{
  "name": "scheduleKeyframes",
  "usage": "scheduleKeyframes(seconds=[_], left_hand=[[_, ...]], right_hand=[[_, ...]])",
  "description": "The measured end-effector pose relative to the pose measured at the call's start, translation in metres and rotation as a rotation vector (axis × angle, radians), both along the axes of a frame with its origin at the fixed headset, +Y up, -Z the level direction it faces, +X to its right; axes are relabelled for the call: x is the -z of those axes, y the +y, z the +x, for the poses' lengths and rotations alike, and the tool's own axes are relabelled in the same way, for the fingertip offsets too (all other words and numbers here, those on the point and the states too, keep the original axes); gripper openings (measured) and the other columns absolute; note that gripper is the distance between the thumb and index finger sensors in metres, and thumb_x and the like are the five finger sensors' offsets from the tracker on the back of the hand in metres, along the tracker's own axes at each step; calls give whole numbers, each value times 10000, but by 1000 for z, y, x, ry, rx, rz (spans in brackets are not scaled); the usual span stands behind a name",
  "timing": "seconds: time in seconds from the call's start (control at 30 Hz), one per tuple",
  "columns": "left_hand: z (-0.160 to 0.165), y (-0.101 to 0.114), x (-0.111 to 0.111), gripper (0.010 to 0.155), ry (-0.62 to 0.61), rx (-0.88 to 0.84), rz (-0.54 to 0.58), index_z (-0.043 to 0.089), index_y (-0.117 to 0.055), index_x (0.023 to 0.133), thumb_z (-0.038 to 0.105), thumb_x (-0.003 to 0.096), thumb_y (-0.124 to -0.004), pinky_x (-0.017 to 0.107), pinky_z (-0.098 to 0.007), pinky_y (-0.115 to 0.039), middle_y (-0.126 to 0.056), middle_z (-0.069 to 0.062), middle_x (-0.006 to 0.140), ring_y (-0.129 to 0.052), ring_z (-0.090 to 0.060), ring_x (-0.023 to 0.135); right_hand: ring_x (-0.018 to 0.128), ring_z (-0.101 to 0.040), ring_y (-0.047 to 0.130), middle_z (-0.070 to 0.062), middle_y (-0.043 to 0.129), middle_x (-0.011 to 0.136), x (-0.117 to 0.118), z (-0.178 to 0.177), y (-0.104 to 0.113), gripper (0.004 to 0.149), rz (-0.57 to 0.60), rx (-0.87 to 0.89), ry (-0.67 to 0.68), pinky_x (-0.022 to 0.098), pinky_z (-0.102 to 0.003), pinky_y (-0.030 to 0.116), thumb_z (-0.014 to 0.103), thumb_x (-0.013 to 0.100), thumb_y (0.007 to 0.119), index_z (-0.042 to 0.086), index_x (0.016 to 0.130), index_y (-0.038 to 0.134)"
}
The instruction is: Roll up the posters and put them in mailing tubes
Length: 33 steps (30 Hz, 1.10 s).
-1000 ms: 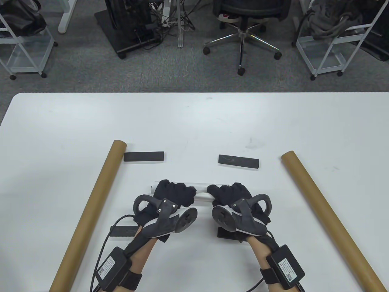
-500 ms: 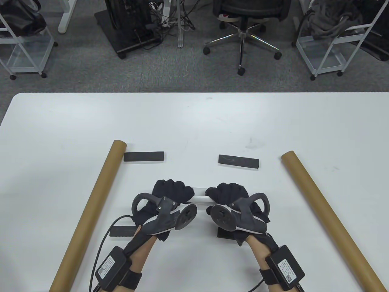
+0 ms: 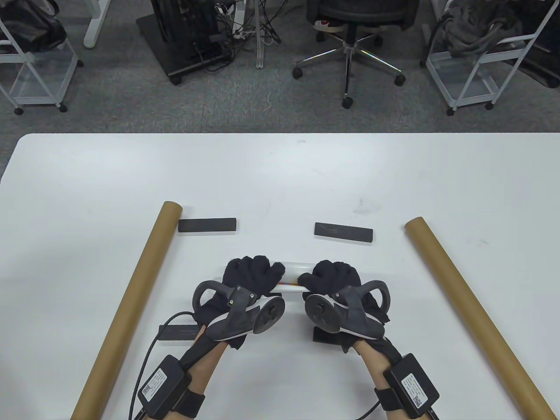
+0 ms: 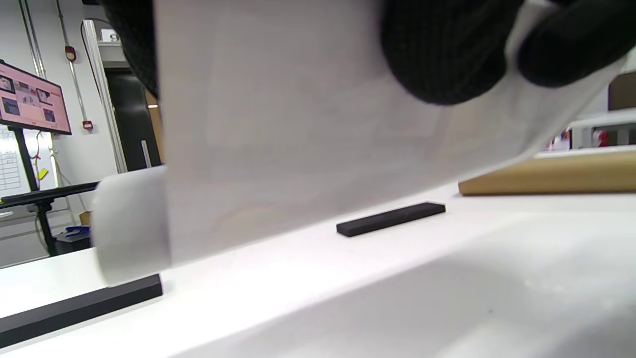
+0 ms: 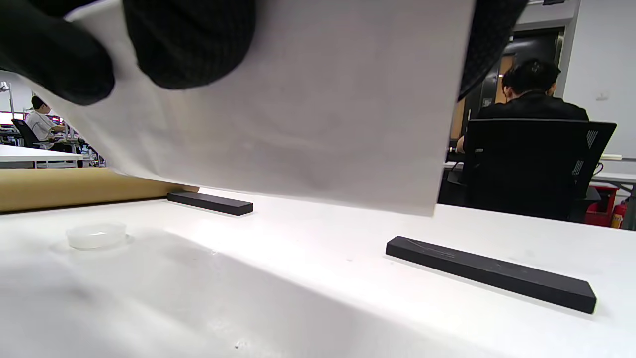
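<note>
Both gloved hands grip one rolled white poster [image 3: 292,267] that lies crosswise near the table's 6 o'clock edge: the left hand [image 3: 250,276] wraps its fingers [image 4: 437,54] over the roll's left part, and the right hand [image 3: 331,278] wraps its fingers [image 5: 191,42] over the right part, so only a short strip of white paper shows between them in the table view, with a thin line of colour along its near side. In the left wrist view the poster fills the upper frame as a pale sheet curling into a round end at the lower left [image 4: 130,223]; in the right wrist view its loose edge hangs above the table [image 3: 280,175] and does not touch it. A brown mailing tube [image 3: 131,302] lies at 9 o'clock from the hands, running from the near left edge toward 1 o'clock, and a second mailing tube [image 3: 472,310] lies at 3 o'clock, angled the other way. Four black bars sit around the hands: one [image 3: 208,225] at 11 o'clock just beside the left tube's far end, one [image 3: 344,232] at 1 o'clock, one [image 3: 177,332] at 7 o'clock beside the left wrist, and one [image 3: 326,337] mostly hidden under the right hand. A small clear round cap [image 5: 97,234] shows in the right wrist view, near the tube [image 5: 74,194] seen there.
</note>
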<state>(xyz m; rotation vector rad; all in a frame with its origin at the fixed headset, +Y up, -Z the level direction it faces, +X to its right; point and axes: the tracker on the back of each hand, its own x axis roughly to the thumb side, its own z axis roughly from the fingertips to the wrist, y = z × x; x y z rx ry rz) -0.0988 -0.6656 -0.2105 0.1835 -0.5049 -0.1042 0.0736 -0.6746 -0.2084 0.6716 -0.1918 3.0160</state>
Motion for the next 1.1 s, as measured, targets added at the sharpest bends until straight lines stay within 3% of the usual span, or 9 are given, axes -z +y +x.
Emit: scheduleKeyframes(seconds=[0.07, 0.23, 0.3, 0.43, 0.53, 0.7, 0.83, 0.93, 1.1], left_hand=[[-1, -1, 0, 606, -11, -43, -7, 349, -680, 1062, 482, 478, -776, 739, -468, -789, -927, 95, 851, -980, -155, 645], [-4, -3, 4, 456, 4, -35, -24, 366, -777, 922, 469, 478, -781, 726, -460, -822, -995, 91, 830, -1062, -160, 657], [-5, -4, 6, 414, 19, -31, -78, 363, -784, 892, 457, 490, -765, 740, -491, -786, -975, 82, 821, -1025, -180, 651], [-4, -7, 6, 389, 46, 90, -19, 370, -768, 853, 494, 485, -733, 751, -502, -762, -935, 105, 781, -965, -175, 620], [-7, -3, 7, 354, 38, 85, 25, 372, -795, 763, 531, 447, -790, 701, -465, -807, -937, 116, 656, -935, -150, 484], [-12, 3, 9, 285, -9, -42, -31, 344, -861, 630, 538, 421, -854, 617, -440, -858, -954, 107, 490, -920, -148, 347], [-12, 1, 8, 303, 4, 14, -24, 355, -885, 666, 556, 460, -788, 695, -472, -819, -1000, 86, 587, -978, -181, 468], [-12, -2, 8, 401, 7, 49, -64, 396, -871, 820, 561, 475, -749, 749, -522, -772, -1015, 90, 803, -1034, -194, 676], [-10, 2, 5, 465, 19, 103, -17, 409, -828, 925, 541, 494, -715, 778, -541, -715, -838, 34, 980, -892, -232, 797]], right_hand=[[566, -267, 893, -22, 833, 733, 0, 1, 0, 453, 3, 2, 3, 627, -585, 743, 371, 439, 738, 236, 869, 780], [515, -208, 971, 55, 928, 697, -1, 1, -1, 623, 89, 32, 14, 619, -537, 782, 404, 347, 811, 214, 932, 711], [547, -209, 996, 54, 943, 731, -2, -2, 0, 612, 93, 9, 9, 617, -531, 789, 401, 344, 822, 216, 919, 725], [575, -234, 981, 8, 924, 757, 0, -7, -4, 519, 7, -23, 8, 620, -557, 769, 372, 430, 746, 207, 921, 720], [565, -271, 902, -24, 856, 755, 2, -6, -4, 495, -55, -11, 5, 639, -599, 718, 370, 480, 678, 192, 942, 677], [458, -218, 888, 36, 857, 628, 2, -3, 1, 480, -45, 6, 17, 612, -561, 763, 426, 414, 764, 246, 856, 727], [519, -262, 902, 7, 877, 677, 1, -1, 0, 425, -25, 16, 1, 633, -591, 733, 408, 443, 724, 255, 835, 779], [664, -364, 814, -125, 738, 855, -2, -1, 0, 445, -2, 30, -14, 658, -674, 632, 393, 446, 689, 227, 845, 794], [586, -302, 859, -60, 797, 755, -3, -4, 1, 460, 0, 4, -4, 649, -632, 690, 379, 440, 695, 217, 859, 791]])
